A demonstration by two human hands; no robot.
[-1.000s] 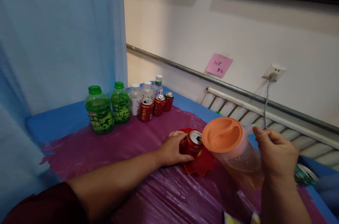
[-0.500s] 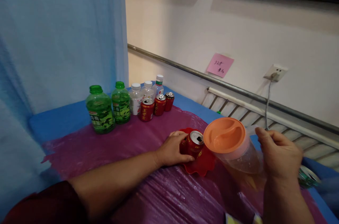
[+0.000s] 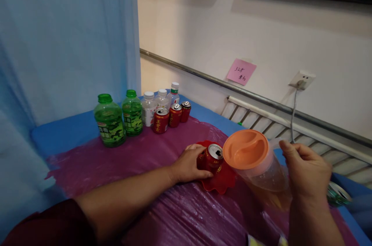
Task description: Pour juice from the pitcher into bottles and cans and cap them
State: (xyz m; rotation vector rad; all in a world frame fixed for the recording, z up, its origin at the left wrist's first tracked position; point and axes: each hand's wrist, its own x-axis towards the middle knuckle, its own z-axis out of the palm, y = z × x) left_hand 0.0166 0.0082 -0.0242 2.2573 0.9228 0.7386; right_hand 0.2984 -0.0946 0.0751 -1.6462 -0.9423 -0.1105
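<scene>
My left hand [image 3: 190,164] is wrapped round a red drink can [image 3: 213,160] with an opened silver top. The can stands upright on a red plate [image 3: 222,182] with a scalloped edge. My right hand [image 3: 306,168] grips the handle of a clear pitcher [image 3: 273,184] with an orange lid [image 3: 246,149]. Pale brown liquid shows inside the pitcher, which leans toward the can. The lid's near edge is right beside the can's rim; whether they touch, I cannot tell. No stream of liquid is visible.
Two green bottles [image 3: 109,122], several white-capped bottles [image 3: 149,108] and three red cans [image 3: 161,120] stand at the back left. Purple plastic film [image 3: 139,160] covers the blue table [image 3: 61,125]. A green can [image 3: 338,193] is at far right. A radiator [image 3: 314,145] runs along the wall.
</scene>
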